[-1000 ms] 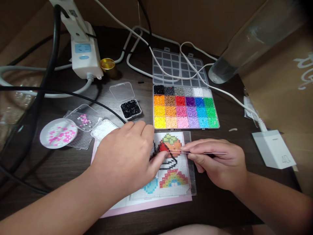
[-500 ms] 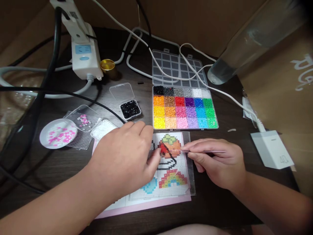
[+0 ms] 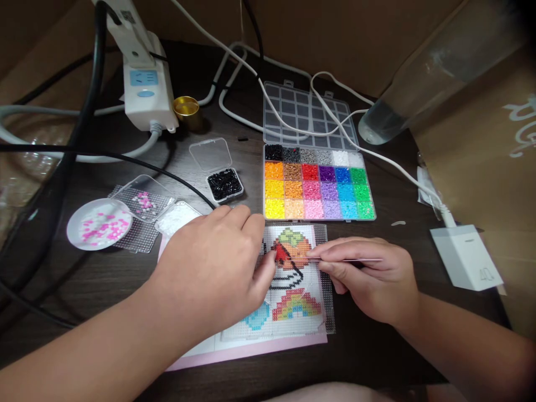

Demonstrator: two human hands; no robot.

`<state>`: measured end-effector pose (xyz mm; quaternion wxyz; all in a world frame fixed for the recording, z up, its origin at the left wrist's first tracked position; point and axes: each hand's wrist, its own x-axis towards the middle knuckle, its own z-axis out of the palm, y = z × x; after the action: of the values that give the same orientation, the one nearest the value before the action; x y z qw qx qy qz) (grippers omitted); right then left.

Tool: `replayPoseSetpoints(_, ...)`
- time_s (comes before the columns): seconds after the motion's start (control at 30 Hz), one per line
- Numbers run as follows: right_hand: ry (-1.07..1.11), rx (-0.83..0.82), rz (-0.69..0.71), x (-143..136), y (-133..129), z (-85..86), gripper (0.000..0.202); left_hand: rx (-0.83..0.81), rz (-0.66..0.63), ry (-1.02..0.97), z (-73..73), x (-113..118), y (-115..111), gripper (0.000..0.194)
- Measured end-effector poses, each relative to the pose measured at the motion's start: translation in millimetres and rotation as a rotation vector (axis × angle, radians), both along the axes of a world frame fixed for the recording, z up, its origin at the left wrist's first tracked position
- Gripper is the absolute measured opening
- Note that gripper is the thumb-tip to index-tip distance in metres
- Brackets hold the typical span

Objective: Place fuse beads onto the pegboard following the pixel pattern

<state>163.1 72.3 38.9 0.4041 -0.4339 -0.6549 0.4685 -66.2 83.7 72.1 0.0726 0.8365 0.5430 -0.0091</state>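
My right hand (image 3: 372,273) pinches slim pinkish tweezers (image 3: 355,259), whose tip points left over the persimmon picture on the pattern sheet. A clear pegboard (image 3: 307,326) lies over that sheet (image 3: 255,352), which also shows a rainbow and a blue shape. On the board, black fuse beads (image 3: 288,282) form a curved outline, with a patch of red beads (image 3: 282,254) at its upper end. My left hand (image 3: 218,262) rests over the board's left part, fingers curled and thumb beside the red beads. Its fingertips are hidden, so whatever they grip cannot be made out.
Behind the board stands an open compartment box (image 3: 320,181) of coloured beads. Leftward are a small box of black beads (image 3: 225,184), a box of white beads (image 3: 176,218) and a bowl (image 3: 75,229). Cables, a power strip (image 3: 148,103) and a charger (image 3: 464,259) surround them.
The tweezers and my right hand have shifted slightly left, toward the red beads. My left hand stays nearly in place. The view has moved a little.
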Motion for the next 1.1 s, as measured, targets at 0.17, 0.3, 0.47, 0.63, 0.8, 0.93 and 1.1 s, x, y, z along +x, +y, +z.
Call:
replayPoseSetpoints(0.17,0.013,-0.019,0.006,0.6,-0.5,0.6,0.026,-0.006,-0.006,0.002,0.0,-0.4,0.4,0.032)
replayPoseSetpoints(0.3,0.033,-0.036,0.015,0.2,-0.9,1.7,0.026,-0.002,-0.008,0.003,-0.6,-1.5,-0.2,0.032)
replayPoseSetpoints(0.47,0.039,-0.061,-0.009,0.2,-1.0,3.1,0.018,0.008,-0.014,0.0,-1.7,-1.1,-1.3,0.031)
replayPoseSetpoints(0.63,0.06,-0.079,-0.073,0.2,-1.7,2.4,0.012,0.004,-0.008,-0.006,-0.3,-0.4,-0.6,0.027)
replayPoseSetpoints(0.8,0.147,-0.01,-0.169,-3.0,3.1,1.4,0.012,-0.033,0.004,-0.043,1.0,-2.0,0.6,0.023)
replayPoseSetpoints(0.93,0.205,0.057,-0.353,0.8,16.0,8.2,0.01,-0.063,0.007,-0.054,1.9,-2.9,1.1,0.026)
replayPoseSetpoints(1.1,0.137,0.092,-0.478,7.9,41.0,29.5,0.009,-0.07,0.003,-0.071,5.4,-4.7,-0.9,0.03)
